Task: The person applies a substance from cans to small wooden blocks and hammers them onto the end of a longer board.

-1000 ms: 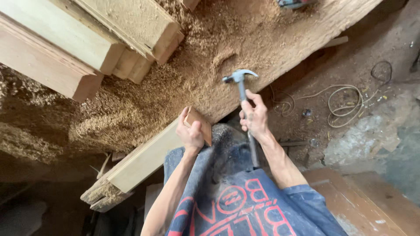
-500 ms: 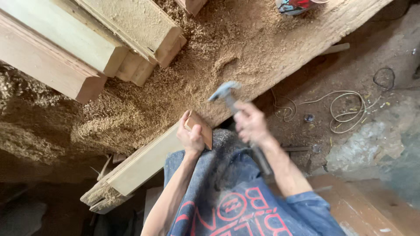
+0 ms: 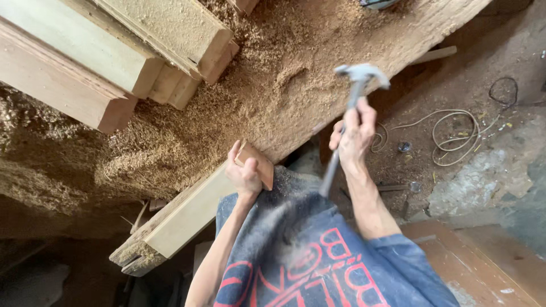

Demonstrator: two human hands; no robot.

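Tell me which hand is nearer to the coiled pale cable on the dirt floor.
Right. The right hand, gripping the metal claw hammer, is just beside the coiled pale cable. The left hand holds the end of the long wooden plank, farther away.

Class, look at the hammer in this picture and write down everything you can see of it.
The hammer has a grey metal head with a curved claw and a slim, dark grey shaft that looks like metal. It is raised above the sawdust-covered bench, head tilted up and away from the person, slightly blurred. The right hand grips the shaft high up, close under the head; the lower end of the shaft points down toward the person's grey shirt. Nothing else touches it.
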